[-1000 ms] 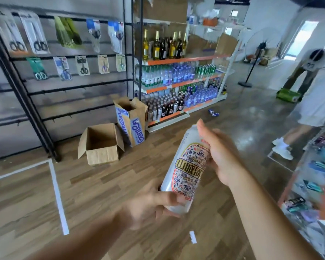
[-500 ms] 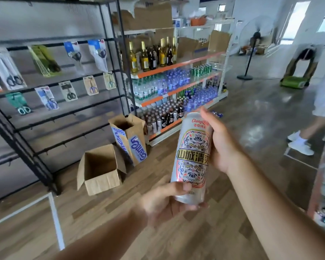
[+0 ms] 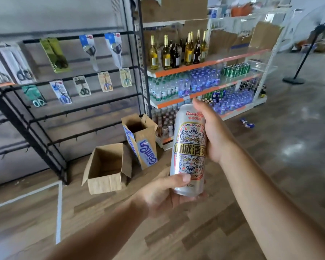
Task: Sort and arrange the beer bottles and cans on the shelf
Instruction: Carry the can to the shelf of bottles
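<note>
A tall silver beer can (image 3: 189, 147) with a patterned label and Chinese characters stands upright in front of me, held in both hands. My left hand (image 3: 163, 194) cups its base with the thumb across the front. My right hand (image 3: 213, 134) wraps the upper right side, forefinger at the rim. Behind it stands the drinks shelf (image 3: 210, 65) with orange edges: beer bottles (image 3: 176, 51) on an upper tier, green cans (image 3: 235, 69) and water bottles (image 3: 186, 85) below, small dark bottles (image 3: 164, 122) on the lowest tier.
Two open cardboard boxes sit on the wood floor: a plain one (image 3: 106, 169) and a taller one with blue print (image 3: 141, 139). A black rack with packaged scissors (image 3: 64, 85) fills the left. A blue can (image 3: 248, 124) lies on the floor by the shelf. A fan stand (image 3: 298, 72) is at the right.
The can has gone from tilted to upright and risen slightly. My view has swung left and closer to the shelf; the person at the right is out of frame.
</note>
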Demonstrator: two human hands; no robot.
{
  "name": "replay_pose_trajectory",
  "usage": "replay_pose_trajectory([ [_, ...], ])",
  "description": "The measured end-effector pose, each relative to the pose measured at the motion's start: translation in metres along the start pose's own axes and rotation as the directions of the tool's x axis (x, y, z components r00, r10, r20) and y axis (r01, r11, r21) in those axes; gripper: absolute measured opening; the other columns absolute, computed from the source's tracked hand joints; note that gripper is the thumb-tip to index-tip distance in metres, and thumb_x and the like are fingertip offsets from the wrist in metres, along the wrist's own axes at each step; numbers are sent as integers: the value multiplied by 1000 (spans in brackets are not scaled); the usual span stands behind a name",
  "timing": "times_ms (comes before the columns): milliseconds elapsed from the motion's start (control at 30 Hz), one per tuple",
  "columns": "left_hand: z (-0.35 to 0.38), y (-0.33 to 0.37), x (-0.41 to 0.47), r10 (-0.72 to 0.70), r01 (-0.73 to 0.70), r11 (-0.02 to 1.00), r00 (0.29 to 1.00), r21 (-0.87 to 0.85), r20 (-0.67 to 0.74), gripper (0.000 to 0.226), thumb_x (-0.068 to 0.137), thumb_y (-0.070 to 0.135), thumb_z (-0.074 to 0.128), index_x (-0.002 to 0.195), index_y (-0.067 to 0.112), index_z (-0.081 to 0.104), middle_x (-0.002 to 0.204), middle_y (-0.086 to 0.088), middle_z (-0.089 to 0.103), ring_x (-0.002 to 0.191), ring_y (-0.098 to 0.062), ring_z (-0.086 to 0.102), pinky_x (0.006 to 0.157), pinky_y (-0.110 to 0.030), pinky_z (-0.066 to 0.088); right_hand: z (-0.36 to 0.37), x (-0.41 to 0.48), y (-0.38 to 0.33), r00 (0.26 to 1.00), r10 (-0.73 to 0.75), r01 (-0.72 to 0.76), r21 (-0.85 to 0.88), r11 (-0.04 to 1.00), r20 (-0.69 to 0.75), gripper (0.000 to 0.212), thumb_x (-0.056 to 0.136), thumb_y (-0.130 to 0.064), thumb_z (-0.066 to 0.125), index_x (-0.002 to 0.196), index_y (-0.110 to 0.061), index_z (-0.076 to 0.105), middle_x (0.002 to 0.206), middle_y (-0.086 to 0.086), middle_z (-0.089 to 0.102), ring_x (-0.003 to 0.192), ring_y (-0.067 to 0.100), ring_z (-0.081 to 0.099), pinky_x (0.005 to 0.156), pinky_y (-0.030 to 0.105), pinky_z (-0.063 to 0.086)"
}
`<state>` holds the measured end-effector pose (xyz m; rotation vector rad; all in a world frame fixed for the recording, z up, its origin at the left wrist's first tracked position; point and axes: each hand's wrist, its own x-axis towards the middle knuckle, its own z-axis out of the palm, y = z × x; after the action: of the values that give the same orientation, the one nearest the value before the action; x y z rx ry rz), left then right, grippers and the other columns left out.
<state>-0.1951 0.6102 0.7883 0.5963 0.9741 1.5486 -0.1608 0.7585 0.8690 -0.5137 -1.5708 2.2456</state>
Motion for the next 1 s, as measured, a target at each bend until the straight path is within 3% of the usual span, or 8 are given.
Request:
replay_pose_trajectory([
  [267, -44, 39, 103, 34, -34, 999, 998, 6, -46, 88, 46, 35, 92, 120, 5, 55, 101, -13, 67, 85, -26, 68, 61, -24, 57, -33, 117, -19, 996, 44, -39, -69, 997, 74, 39, 86, -53, 58, 90, -14, 65, 72, 9, 70, 68, 25, 68, 76, 39, 54],
  [433, -78, 84, 179, 88, -88, 996, 995, 6, -45, 79, 41, 34, 94, 109, 9, 63, 93, -12, 70, 80, -27, 68, 60, -24, 57, -43, 205, -48, 997, 35, -28, -118, 993, 63, 43, 84, -55, 60, 89, -13, 66, 79, 11, 70, 72, 26, 69, 79, 41, 54],
  [700, -113, 136, 286, 106, -106, 994, 994, -6, -23, 92, 38, 35, 95, 115, 3, 57, 91, -15, 68, 74, -29, 69, 56, -25, 55, -76, 319, -81, 999, 29, -22, -154, 988, 43, 44, 83, -55, 63, 90, -11, 66, 83, 14, 69, 76, 28, 68, 87, 51, 54],
  [833, -123, 144, 340, 81, -81, 997, 996, -16, -29, 87, 36, 35, 95, 110, 5, 61, 91, -15, 69, 76, -29, 71, 59, -24, 58, -107, 367, -86, 997, 44, -35, -136, 990, 63, 42, 87, -53, 58, 90, -11, 64, 79, 12, 68, 71, 26, 67, 81, 44, 56],
  [1000, -127, 146, 414, 80, -84, 996, 990, -33, -114, 83, 30, 34, 96, 103, 8, 66, 88, -14, 71, 74, -29, 72, 56, -23, 58, -155, 427, -95, 994, 64, -49, -154, 987, 93, 45, 87, -54, 58, 95, -10, 64, 78, 11, 68, 72, 26, 68, 84, 46, 55],
])
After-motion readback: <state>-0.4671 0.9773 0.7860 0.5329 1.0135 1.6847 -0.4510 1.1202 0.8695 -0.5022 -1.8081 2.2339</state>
